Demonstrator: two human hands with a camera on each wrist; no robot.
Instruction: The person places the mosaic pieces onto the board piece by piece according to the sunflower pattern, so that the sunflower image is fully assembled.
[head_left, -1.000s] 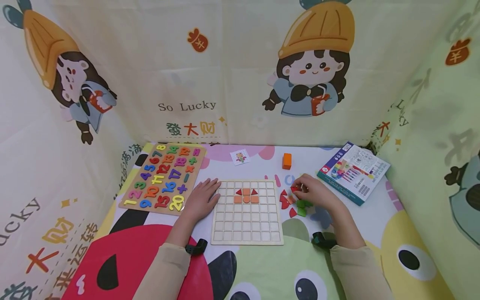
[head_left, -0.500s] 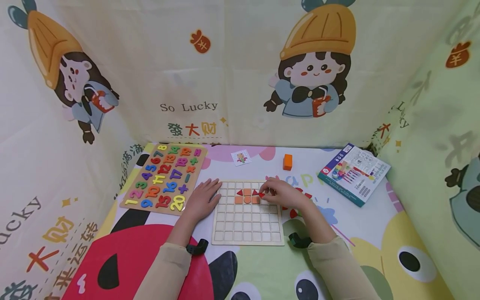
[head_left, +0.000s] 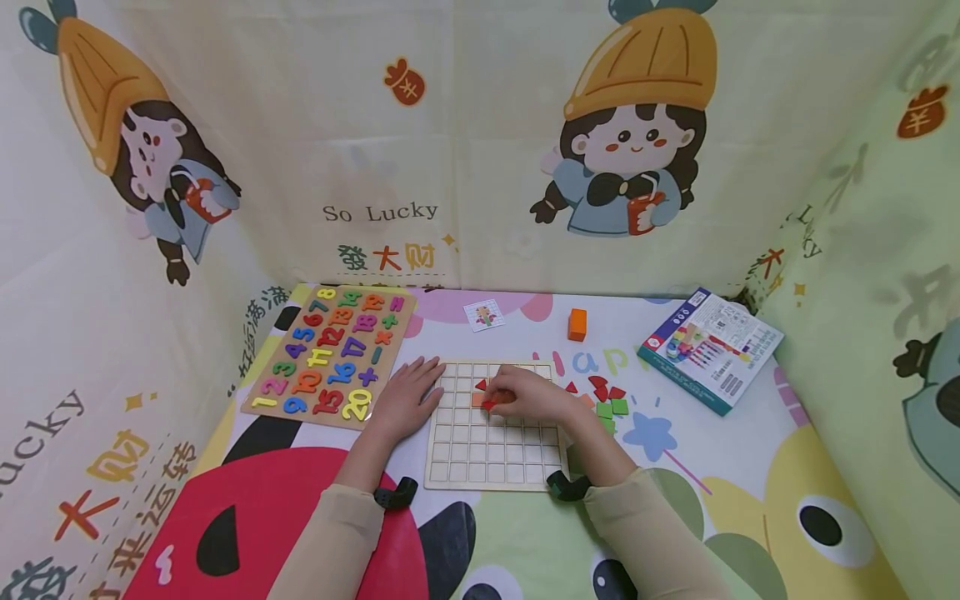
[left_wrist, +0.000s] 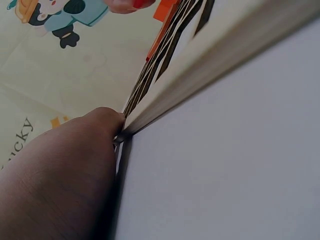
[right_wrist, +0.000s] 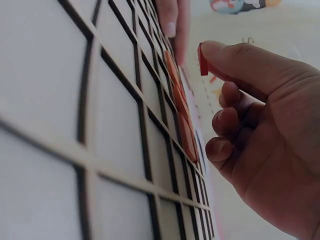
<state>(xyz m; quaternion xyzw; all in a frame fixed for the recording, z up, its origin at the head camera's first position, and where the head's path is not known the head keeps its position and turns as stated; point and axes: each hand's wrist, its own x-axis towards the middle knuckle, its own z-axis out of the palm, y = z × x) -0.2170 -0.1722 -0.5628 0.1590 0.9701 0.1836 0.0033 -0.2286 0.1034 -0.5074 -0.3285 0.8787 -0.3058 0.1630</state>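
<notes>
My right hand (head_left: 528, 393) is over the upper part of a pale wooden grid board (head_left: 487, 462), pinching a small red tile (right_wrist: 203, 60) between thumb and index finger. The right wrist view shows that tile edge-on, apart from the board, with the other fingers curled. On the board lie a red triangle (head_left: 481, 384) and orange tiles (right_wrist: 187, 136); the right hand covers part of this group in the head view. My left hand (head_left: 405, 402) lies with straight fingers at the board's left edge, and its thumb (left_wrist: 102, 122) touches the edge.
Loose red tiles (head_left: 598, 382) and green tiles (head_left: 605, 410) lie right of the board. Behind are an orange block (head_left: 577, 325) and a small picture card (head_left: 483, 315). A number puzzle (head_left: 402, 317) is at left, a box (head_left: 712, 346) at back right.
My right hand has carried the red tile from the loose pile leftward, over the board's placed pieces. The left hand has stayed at the board's edge.
</notes>
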